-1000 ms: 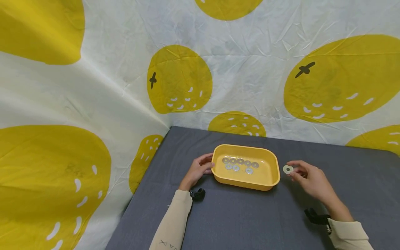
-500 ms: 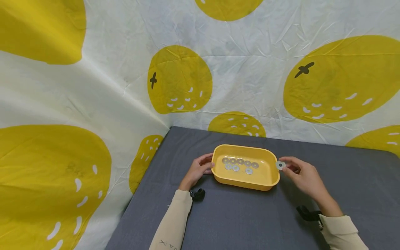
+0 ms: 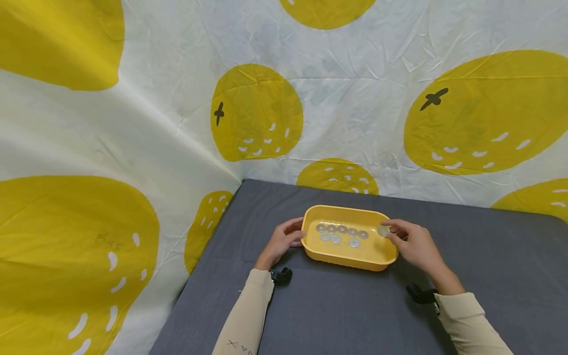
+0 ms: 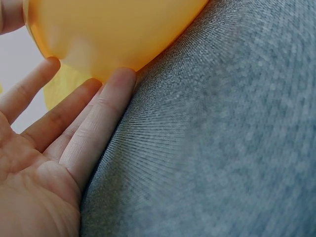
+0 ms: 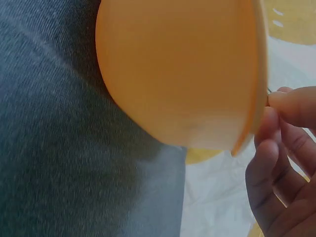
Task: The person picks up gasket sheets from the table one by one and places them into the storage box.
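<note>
- While the left hand [image 3: 280,242] rests against the yellow tray's [image 3: 343,258] left wall, fingers nearly straight and touching its side, it seems to brace the tray on the grey table [image 3: 337,310].
- The right hand [image 3: 410,244] pinches one washer [image 3: 383,230] between thumb and fingertips, narrow, just over the tray's right rim.
- Eight more washers [image 3: 341,233] lie flat inside in two rows, likely kept grouped.

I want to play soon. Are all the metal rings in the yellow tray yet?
Nearly. Eight rings already lie in the tray. The right hand pinches one more ring over it; the left hand steadies the tray. No others show on the table.
</note>
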Demonstrator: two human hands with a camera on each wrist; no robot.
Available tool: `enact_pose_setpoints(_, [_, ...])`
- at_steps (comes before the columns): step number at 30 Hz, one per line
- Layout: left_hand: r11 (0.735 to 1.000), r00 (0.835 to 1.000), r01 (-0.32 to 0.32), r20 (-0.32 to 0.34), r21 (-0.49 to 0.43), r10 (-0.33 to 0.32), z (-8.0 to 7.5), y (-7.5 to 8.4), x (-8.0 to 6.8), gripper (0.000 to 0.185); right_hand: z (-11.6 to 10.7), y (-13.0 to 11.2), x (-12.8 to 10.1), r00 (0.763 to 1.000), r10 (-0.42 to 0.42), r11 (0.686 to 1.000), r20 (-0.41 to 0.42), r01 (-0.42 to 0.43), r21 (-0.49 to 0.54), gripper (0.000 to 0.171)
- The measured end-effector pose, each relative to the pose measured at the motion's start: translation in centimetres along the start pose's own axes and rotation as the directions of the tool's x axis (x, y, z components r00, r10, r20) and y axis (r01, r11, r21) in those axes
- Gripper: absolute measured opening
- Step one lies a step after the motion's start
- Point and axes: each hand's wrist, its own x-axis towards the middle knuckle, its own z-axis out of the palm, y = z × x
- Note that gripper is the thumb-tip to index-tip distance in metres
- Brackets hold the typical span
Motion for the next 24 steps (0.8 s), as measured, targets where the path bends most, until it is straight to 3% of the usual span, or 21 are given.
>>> enact_pose_setpoints(16, [1.000,1.000,-0.013,0.017,-0.020,0.014,-0.2,0.1,0.0,0.052,2.5,-0.8,1.8,0.995,-0.078,0.992,0.054,0.083,-0.099,0.029])
enact_pose_setpoints(24, [1.000,1.000,-0.001,0.012,-0.016,0.001,-0.2,0.0,0.0,0.053,3.7,-0.4,2.5,0.986,-0.158,0.968,0.056,0.166,-0.190,0.028])
